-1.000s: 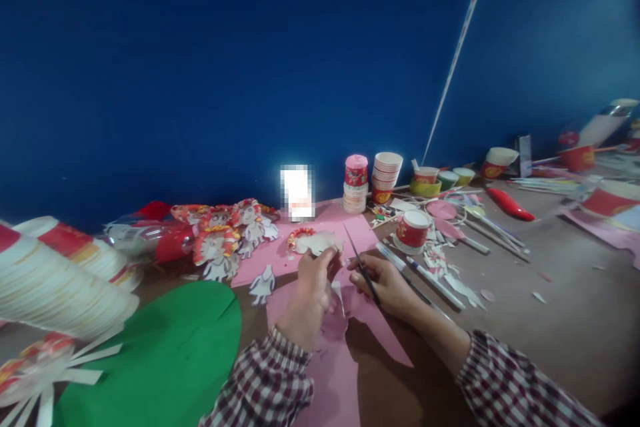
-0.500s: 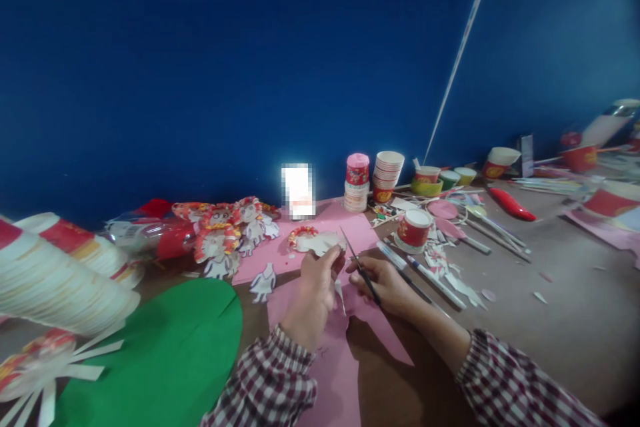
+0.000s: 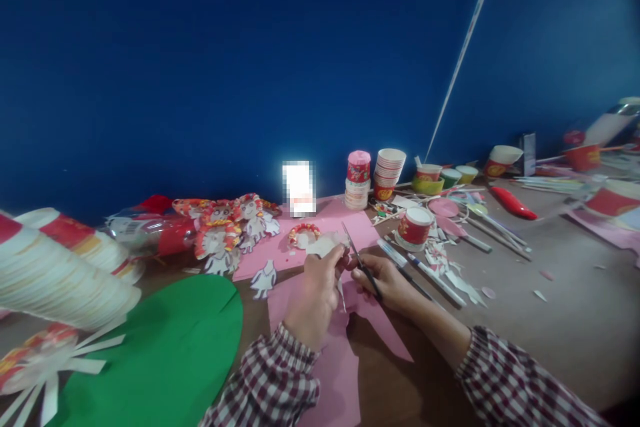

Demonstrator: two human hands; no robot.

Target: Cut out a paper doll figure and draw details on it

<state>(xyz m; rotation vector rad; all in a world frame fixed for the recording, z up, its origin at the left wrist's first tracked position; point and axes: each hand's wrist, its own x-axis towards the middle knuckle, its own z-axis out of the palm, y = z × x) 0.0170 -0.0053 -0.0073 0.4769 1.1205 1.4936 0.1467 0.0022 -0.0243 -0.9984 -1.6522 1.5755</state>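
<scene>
My left hand [image 3: 320, 283] is closed on a piece of white paper [image 3: 325, 242], part of which juts out past the fingers. In my right hand [image 3: 383, 278] is a pair of scissors [image 3: 356, 247], blades pointing up and away beside the paper. Whether the blades touch the paper I cannot tell. Pink paper [image 3: 330, 367] lies under both hands. Just beyond them a ring of red and yellow pieces [image 3: 304, 235] rests on another pink sheet. A white cut-out figure [image 3: 264, 279] lies left of my left hand.
On the left are stacked paper cups [image 3: 65, 273] and a green paper oval [image 3: 165, 347]. Decorated paper figures [image 3: 220, 233] stand behind. To the right lie a red-and-white cup [image 3: 415, 225], markers [image 3: 437, 280], paper scraps and a red object [image 3: 513, 203]. A blue wall [image 3: 250, 67] rises behind.
My left hand has shifted slightly and its fingers have turned on the white paper. The scissors have moved a little right, still in my right hand. More of the ring shows.
</scene>
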